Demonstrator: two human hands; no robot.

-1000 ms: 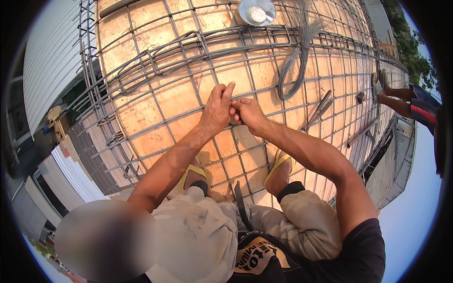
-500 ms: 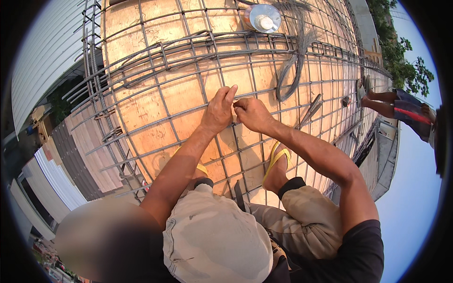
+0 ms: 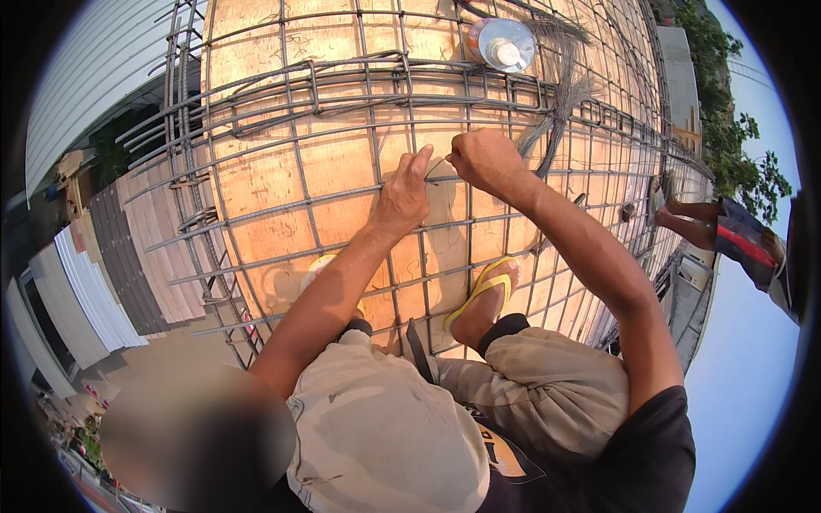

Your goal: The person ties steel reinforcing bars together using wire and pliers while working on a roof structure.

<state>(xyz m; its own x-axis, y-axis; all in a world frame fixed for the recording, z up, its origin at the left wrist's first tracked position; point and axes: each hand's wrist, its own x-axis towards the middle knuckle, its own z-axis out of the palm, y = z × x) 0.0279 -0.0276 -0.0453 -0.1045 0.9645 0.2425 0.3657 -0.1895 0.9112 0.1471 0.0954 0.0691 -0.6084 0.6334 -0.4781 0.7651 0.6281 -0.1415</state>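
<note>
My left hand (image 3: 404, 190) is just above the rebar grid (image 3: 301, 203), fingertips pinched together at a thin piece of wire (image 3: 437, 166). To its right and slightly farther off, my right hand (image 3: 489, 161) is curled closed with the wire's other end at its fingertips. The wire spans the small gap between the hands, close to a bar crossing; whether it loops a bar I cannot tell. Beyond my right hand lies a grey bundle of thin tie wires (image 3: 564, 96), its lower part hidden behind that hand.
Plywood (image 3: 256, 167) lies under the grid. A clear plastic bottle (image 3: 506, 47) stands beside a raised rebar cage (image 3: 359, 77). My feet in yellow sandals (image 3: 503, 289) are on the grid. Another person's legs (image 3: 693, 224) are at the right. The deck's edge (image 3: 224, 231) runs along the left.
My hands have drawn apart, the right one moving away and to the right, so the wire between them now shows. The view has shifted a little, and my right foot sits farther left.
</note>
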